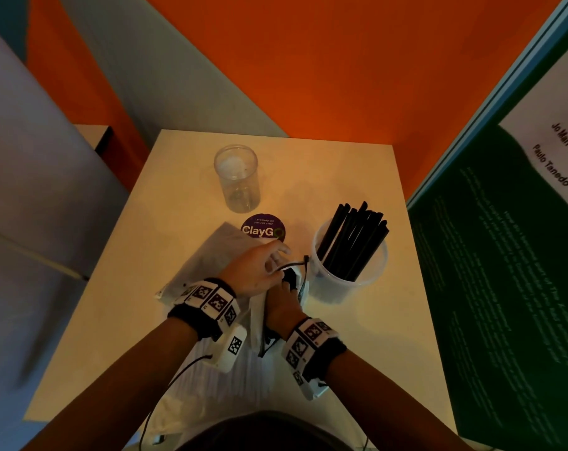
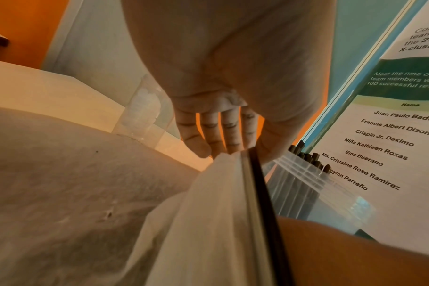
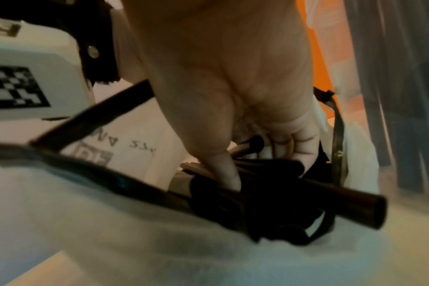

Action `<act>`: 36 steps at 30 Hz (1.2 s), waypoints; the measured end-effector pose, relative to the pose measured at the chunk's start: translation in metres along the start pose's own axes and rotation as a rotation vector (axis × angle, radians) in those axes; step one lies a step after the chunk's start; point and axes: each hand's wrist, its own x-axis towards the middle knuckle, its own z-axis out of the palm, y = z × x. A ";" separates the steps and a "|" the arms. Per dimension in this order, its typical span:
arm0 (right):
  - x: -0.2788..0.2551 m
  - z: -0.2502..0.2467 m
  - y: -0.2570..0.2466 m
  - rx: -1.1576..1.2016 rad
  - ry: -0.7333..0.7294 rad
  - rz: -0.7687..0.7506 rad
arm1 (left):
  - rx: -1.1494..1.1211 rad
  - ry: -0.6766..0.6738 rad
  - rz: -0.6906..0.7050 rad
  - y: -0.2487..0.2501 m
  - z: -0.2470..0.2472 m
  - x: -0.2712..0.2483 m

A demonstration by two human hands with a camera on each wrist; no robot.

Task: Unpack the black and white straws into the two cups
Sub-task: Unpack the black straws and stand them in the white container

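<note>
The right hand (image 3: 245, 116) reaches into the white bag (image 1: 259, 317) and grips a bunch of black straws (image 3: 269, 185). The left hand (image 1: 259, 268), fingers straight, holds the bag's mouth. More black straws (image 1: 354, 239) stand in the right cup (image 1: 347, 281); the left cup (image 1: 237, 177) stands behind on the tabletop (image 1: 390, 320).

Black straws (image 1: 352, 242) fill one clear cup (image 1: 347, 278), and the other clear cup (image 1: 237, 177) has a whitish patch. The table (image 1: 357, 177) is cream against an orange wall (image 1: 308, 60), with a purple round sticker (image 1: 263, 230) (white lettering). Black-and-white checkered markers cover both wristbands (image 1: 211, 301).
</note>
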 end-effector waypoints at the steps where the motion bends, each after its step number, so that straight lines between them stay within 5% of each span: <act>1: 0.000 -0.001 0.000 0.001 -0.004 -0.004 | 0.003 0.000 0.001 0.000 0.000 0.000; 16: 0.002 -0.003 0.014 0.125 0.059 0.003 | 0.035 0.008 0.022 0.003 0.000 -0.002; 26: -0.003 -0.016 0.011 0.004 -0.051 -0.014 | 0.088 0.007 0.068 0.000 0.001 0.000; 31: -0.021 -0.052 0.019 -0.002 -0.162 -0.090 | 0.284 0.045 0.222 -0.004 0.003 0.001; 36: -0.049 -0.087 0.032 -0.083 -0.285 -0.058 | 0.490 -0.101 0.310 -0.003 0.011 -0.006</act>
